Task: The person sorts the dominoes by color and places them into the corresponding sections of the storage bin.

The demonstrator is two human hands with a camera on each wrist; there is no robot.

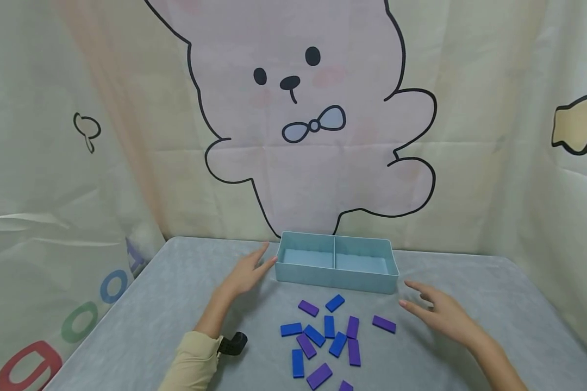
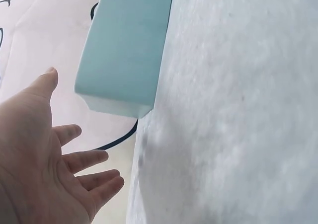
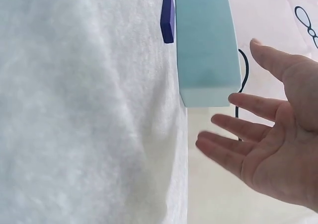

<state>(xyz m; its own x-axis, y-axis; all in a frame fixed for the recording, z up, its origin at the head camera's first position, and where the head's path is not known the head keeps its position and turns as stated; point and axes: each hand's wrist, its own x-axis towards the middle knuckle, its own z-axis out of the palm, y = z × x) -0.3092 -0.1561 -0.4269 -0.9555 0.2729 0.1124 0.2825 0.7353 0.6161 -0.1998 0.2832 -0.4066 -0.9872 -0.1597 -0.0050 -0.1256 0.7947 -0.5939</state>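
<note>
storage box (image 1: 336, 276), pale blue and split by a divider (image 1: 334, 252) into two compartments, set open side up near the far edge of the tabletop (image 1: 142, 326), probably to leave both compartments reachable from the near side. blue tiles (image 1: 329, 327) and purple tiles (image 1: 383, 324) strewn in front of it, colours mixed, lying flat and so likely stable; some close together, others well apart. left hand (image 1: 244, 274) just beside the box's left end, right hand (image 1: 440, 309) just beside the right end, a placing suited to bracketing the box evenly. fingers of both released and spread, grasping nothing; a slim gap at the right end in the head view, another at the left in the left wrist view. palms turned inward, thumbs set wide, forearms angled in from the near side.
</note>
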